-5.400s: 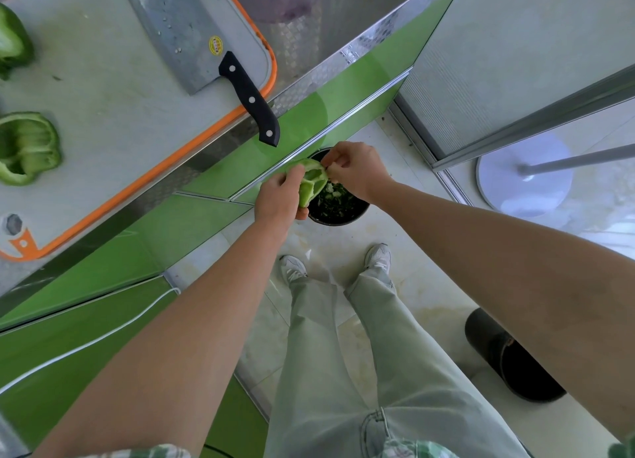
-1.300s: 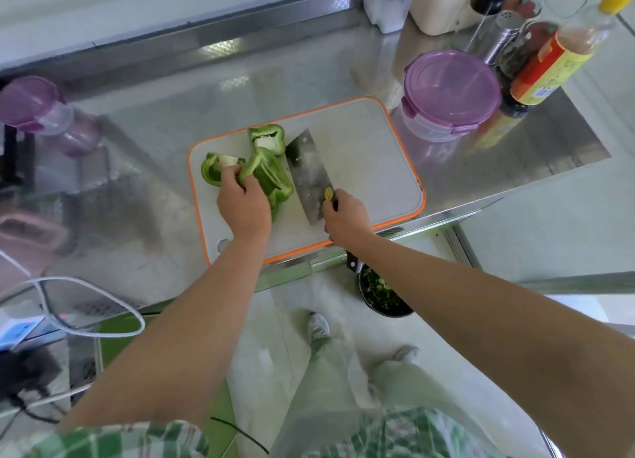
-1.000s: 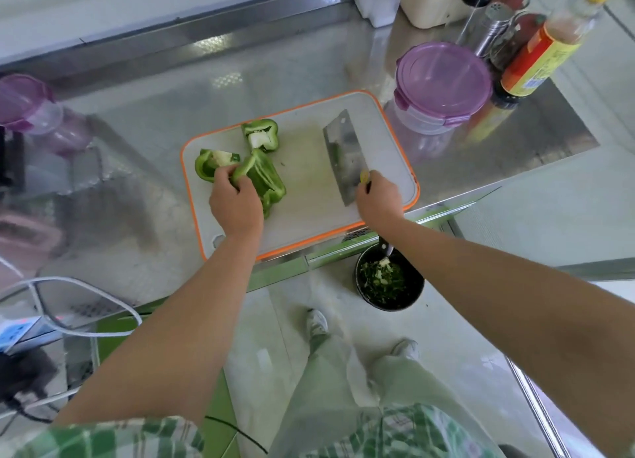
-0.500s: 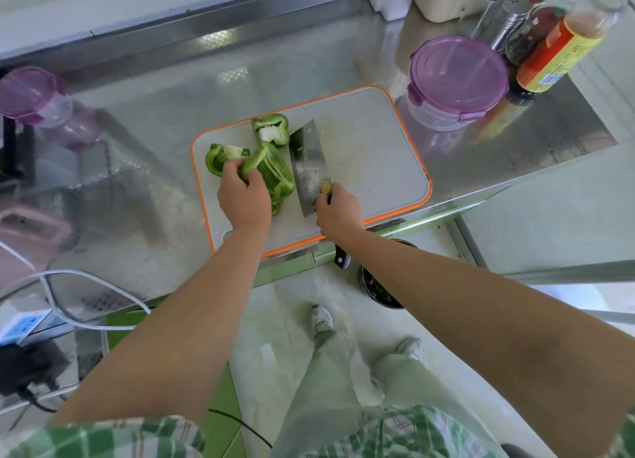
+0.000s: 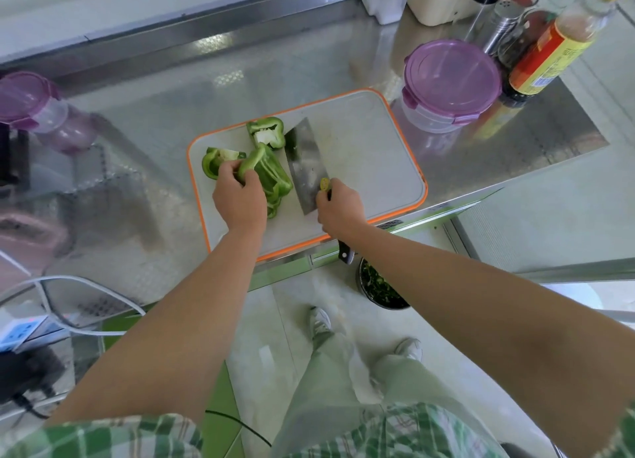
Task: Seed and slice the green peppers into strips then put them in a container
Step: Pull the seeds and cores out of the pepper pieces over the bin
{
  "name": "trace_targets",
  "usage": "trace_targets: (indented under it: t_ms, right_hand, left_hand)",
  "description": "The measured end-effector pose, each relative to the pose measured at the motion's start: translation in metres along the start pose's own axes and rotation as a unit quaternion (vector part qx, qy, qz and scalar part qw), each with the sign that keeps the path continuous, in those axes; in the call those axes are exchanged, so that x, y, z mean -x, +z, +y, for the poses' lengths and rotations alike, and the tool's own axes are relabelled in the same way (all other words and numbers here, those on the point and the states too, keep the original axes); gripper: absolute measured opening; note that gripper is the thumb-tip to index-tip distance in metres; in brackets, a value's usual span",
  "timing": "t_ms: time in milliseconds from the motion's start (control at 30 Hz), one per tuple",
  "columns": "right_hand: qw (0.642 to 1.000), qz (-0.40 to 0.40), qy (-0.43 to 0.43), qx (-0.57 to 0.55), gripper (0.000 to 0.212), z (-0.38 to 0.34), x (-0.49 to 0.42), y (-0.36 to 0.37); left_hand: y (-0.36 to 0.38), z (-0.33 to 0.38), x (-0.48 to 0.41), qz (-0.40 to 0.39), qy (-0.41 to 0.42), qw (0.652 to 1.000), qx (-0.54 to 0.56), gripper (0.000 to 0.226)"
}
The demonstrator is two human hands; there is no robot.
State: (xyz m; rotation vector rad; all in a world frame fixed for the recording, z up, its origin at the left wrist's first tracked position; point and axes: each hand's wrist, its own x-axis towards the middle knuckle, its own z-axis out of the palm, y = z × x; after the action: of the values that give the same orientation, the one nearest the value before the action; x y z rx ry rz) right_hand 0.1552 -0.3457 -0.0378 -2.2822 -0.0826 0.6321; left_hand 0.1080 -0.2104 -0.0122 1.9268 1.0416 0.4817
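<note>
On the white cutting board (image 5: pixel 371 169) with an orange rim lie three green pepper pieces. My left hand (image 5: pixel 238 200) grips the nearest, seeded pepper piece (image 5: pixel 271 179) on its left side. A second piece (image 5: pixel 214 160) lies just left of my fingers and a third piece (image 5: pixel 268 133), with white core showing, lies farther back. My right hand (image 5: pixel 338 208) grips the black handle of the cleaver (image 5: pixel 304 165), whose blade stands right of the held pepper. A round container with a purple lid (image 5: pixel 450 79) stands right of the board.
Sauce bottles and a shaker (image 5: pixel 543 55) crowd the back right corner. Another purple-lidded container (image 5: pixel 31 103) sits at the far left. A black scrap bin (image 5: pixel 381 289) stands on the floor below the counter edge. A white cable (image 5: pixel 79 282) and power strip lie at left.
I have turned from the floor bin back to the board. My left hand set the seeded pepper down and holds it; my right hand took the cleaver and brought it beside the pepper.
</note>
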Motion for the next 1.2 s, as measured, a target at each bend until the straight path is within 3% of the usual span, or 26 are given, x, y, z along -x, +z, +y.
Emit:
trace_targets:
  t_ms: [233,433,533,733,833,1067,1200]
  right_hand:
    - [0.994,0.089,0.047,0.034,0.013,0.030,-0.013,-0.042]
    - [1.000,0.001,-0.007,0.011,0.020,0.007,-0.011,-0.019]
    - [0.999,0.032,0.021,0.029,0.018,0.020,-0.014,-0.031]
    - [0.990,0.073,0.064,-0.100,0.015,0.038,-0.032,-0.082]
    - [0.984,0.091,0.084,-0.125,0.024,0.048,-0.041,-0.096]
    - [0.991,0.066,0.088,-0.081,0.034,0.060,-0.064,-0.101]
    - [0.999,0.011,0.041,-0.017,0.036,0.056,-0.074,-0.104]
  left_hand:
    - [0.001,0.004,-0.001,-0.007,-0.013,1.000,0.002,0.022]
    - [0.005,0.007,-0.001,-0.035,-0.014,0.999,0.002,0.024]
    - [0.007,0.009,-0.001,-0.052,0.001,0.998,-0.025,0.028]
    - [0.019,0.016,-0.012,-0.089,0.065,0.989,-0.097,0.032]
    - [0.028,0.022,-0.023,-0.087,0.075,0.984,-0.138,0.030]
    - [0.041,0.021,-0.041,-0.096,0.132,0.960,-0.226,0.027]
    - [0.042,0.016,-0.046,-0.084,0.151,0.946,-0.275,0.028]
